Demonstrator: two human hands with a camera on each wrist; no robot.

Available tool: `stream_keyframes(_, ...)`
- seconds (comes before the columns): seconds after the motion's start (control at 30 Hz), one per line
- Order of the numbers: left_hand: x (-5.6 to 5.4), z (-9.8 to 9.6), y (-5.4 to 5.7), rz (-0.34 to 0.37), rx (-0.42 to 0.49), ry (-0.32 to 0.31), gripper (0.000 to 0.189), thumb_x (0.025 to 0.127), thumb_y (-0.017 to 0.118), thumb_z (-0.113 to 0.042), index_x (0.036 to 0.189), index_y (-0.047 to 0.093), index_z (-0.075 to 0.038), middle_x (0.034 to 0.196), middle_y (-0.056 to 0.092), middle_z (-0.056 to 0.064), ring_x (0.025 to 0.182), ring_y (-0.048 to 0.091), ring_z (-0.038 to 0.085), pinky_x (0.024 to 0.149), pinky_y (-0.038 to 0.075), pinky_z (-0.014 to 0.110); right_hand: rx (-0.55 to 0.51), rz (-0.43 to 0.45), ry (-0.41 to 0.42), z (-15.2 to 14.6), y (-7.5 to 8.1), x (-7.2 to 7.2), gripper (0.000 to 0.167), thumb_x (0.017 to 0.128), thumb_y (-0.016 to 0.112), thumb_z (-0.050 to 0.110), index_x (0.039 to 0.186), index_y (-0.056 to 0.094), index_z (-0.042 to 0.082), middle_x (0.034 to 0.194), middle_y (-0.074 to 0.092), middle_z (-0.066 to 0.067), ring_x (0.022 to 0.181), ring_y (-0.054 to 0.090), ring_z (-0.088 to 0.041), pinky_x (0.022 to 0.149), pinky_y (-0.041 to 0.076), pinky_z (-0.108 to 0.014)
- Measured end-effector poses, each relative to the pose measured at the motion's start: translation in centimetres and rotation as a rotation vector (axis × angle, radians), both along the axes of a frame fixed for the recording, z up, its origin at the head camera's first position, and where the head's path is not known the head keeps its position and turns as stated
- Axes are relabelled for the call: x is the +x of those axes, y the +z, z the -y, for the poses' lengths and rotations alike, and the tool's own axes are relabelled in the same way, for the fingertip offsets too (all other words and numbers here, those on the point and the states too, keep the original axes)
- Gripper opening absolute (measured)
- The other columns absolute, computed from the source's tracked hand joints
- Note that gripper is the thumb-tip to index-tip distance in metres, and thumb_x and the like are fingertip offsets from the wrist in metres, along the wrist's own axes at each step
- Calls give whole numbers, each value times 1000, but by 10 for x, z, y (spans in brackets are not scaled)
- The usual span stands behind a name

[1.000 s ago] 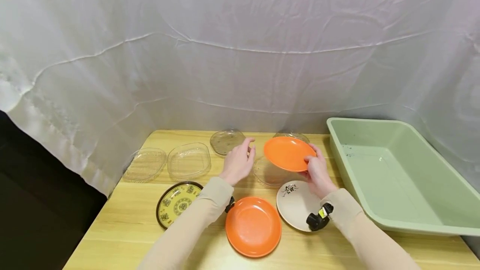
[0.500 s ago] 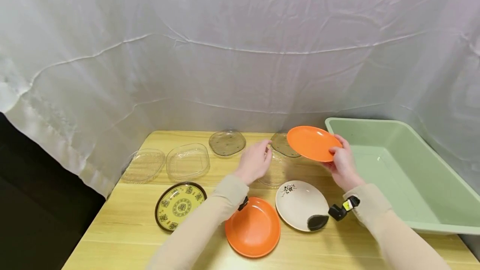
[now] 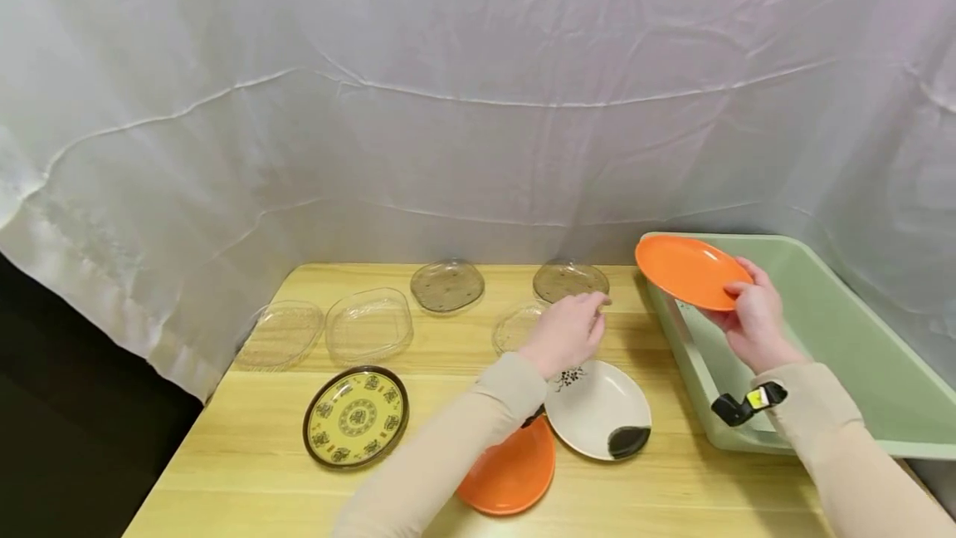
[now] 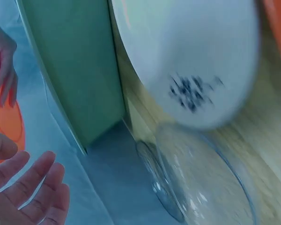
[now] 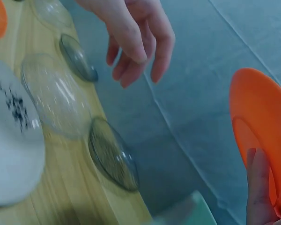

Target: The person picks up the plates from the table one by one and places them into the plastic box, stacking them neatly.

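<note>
Plate (image 3: 690, 274), orange, gripped by right hand (image 3: 756, 318) above green tub (image 3: 859, 347).

I see long beige sleeves (image 3: 456, 442). Beside the right cuff (image 3: 817, 397), I spot a black device (image 3: 734, 410) bearing a yellow patch (image 3: 757, 398).

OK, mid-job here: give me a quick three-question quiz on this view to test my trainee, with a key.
1. Multiple choice. What does the right hand hold?
A) nothing
B) an orange plate
C) a clear glass plate

2. True or false: the white plate lies nearer the green tub than the yellow patterned plate does.

3. Count: how many brown-tinted glass plates lie along the far edge of the table?

Key: 1. B; 2. True; 3. Two.
</note>
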State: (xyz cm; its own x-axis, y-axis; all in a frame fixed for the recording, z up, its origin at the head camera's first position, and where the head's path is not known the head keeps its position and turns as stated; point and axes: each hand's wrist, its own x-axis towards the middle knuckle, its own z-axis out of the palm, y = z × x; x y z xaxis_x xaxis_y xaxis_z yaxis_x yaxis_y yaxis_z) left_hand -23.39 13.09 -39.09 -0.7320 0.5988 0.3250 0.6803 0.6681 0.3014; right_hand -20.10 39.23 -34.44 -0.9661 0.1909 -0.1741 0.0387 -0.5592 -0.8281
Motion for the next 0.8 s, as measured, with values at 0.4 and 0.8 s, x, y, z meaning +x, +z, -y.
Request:
stream_keyframes(0.4, 26, -51, 2, -135, -152, -123, 37, 105, 43, -26, 139, 57, -22, 133, 65, -10, 121, 63, 5, 105, 49, 15, -69, -40, -83, -57, -6, 5, 63, 101, 30, -6, 146, 24, 37, 125, 40, 9, 79, 74, -18, 61, 65, -41)
stream_keyframes(0.8, 45, -77, -6, -234, -315, -259, 41, 106, 45, -30, 146, 51, -28, 149, 53, -15, 137, 49, 0, 116, 36, 12, 68, 1, -212, -87, -27, -1, 70, 95, 25, -12, 148, 28, 33, 120, 39, 10, 70, 70, -14, 54, 63, -38)
